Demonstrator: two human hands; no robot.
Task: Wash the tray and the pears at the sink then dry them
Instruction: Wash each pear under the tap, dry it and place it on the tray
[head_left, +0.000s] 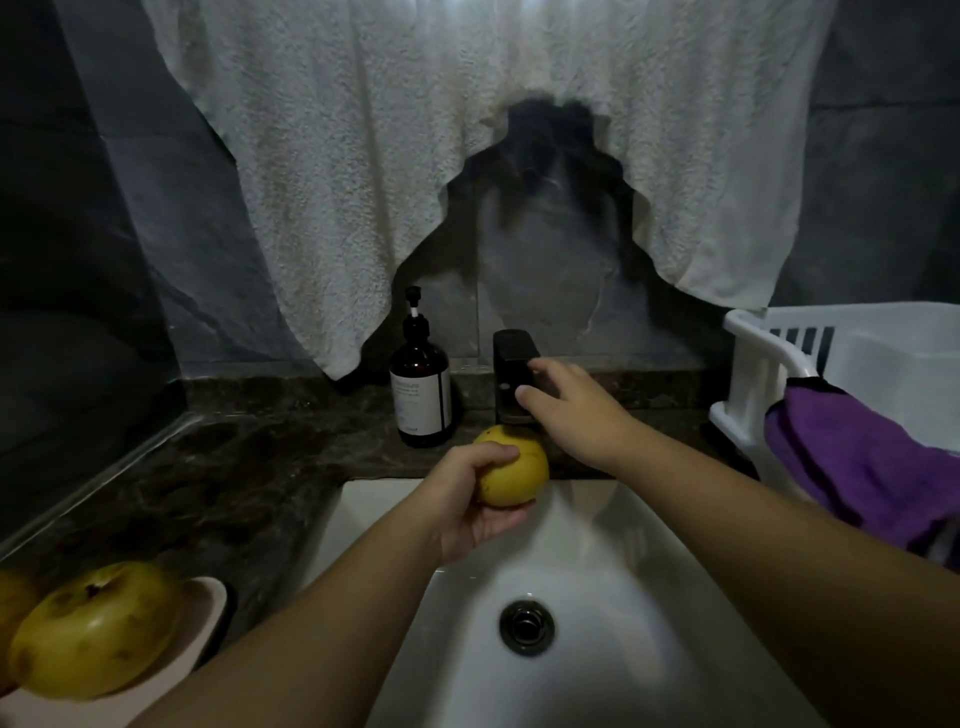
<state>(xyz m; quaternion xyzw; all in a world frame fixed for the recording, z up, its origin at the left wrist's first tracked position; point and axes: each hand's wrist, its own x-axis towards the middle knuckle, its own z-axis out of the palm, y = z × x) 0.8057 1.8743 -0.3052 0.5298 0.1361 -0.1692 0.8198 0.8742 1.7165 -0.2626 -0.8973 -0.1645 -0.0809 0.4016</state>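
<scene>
My left hand (475, 506) grips a yellow pear (517, 467) over the back of the white sink (649, 561). My right hand (569, 410) reaches to the black faucet (511, 358); its fingers touch the faucet's top and side. No water is visible. At the bottom left a pale pink tray (205, 618) lies on the dark counter with a second yellow pear (96, 631) on it, and part of a third pear (13, 608) shows at the frame's edge.
A brown pump bottle (421, 384) stands left of the faucet. A white plastic rack (763, 358) sits at the right with a purple cloth (857, 467) draped over its rim. White towels (415, 156) hang on the wall behind. The drain (526, 627) is open.
</scene>
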